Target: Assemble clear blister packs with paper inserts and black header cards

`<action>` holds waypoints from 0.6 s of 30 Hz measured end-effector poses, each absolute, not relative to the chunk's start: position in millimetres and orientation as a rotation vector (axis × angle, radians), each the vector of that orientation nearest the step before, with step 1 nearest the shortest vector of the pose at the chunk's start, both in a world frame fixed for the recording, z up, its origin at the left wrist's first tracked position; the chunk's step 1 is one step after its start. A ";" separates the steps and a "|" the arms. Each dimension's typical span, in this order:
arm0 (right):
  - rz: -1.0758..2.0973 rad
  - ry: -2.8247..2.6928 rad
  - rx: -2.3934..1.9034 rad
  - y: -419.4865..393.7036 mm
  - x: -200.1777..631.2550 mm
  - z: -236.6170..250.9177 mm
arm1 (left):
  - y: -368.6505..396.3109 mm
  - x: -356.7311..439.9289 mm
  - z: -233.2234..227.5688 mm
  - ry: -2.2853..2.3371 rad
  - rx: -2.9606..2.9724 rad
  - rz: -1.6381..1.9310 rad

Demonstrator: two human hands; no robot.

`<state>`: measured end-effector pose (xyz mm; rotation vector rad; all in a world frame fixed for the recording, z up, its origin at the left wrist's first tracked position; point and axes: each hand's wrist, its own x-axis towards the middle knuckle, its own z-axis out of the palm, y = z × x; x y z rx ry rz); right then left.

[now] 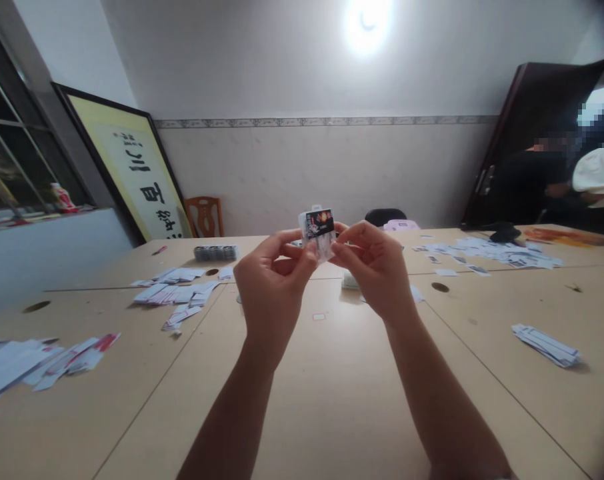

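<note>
Both hands up over table (332,400) mid: your left hand (272,283) + right hand (375,263) pinching small packet (318,230) w/ dark card. Looks mid-assembly; next needs steady fingertip grip, card squared.

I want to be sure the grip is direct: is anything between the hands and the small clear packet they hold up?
Nothing visible. The left hand and right hand both pinch the small clear packet directly with bare fingertips, raised above the table. The paper slips lie apart on the tabletop.

I can't read the print on the small packet (317,230); its lower part sits behind my fingertips (309,257). Both forearms run off the bottom edge.
</note>
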<state>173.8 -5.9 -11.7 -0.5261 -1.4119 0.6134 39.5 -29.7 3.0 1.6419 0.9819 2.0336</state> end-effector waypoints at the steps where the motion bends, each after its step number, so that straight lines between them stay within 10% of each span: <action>1: 0.632 -1.413 -0.501 -6.1 174.2 -11.3 | -28.4 39.0 2.9 0.979 1.637 2.040; 18: -0.275 -1.338 -0.723 3.1 144.7 -34.0 | -11.1 45.5 -9.7 1.024 1.689 2.181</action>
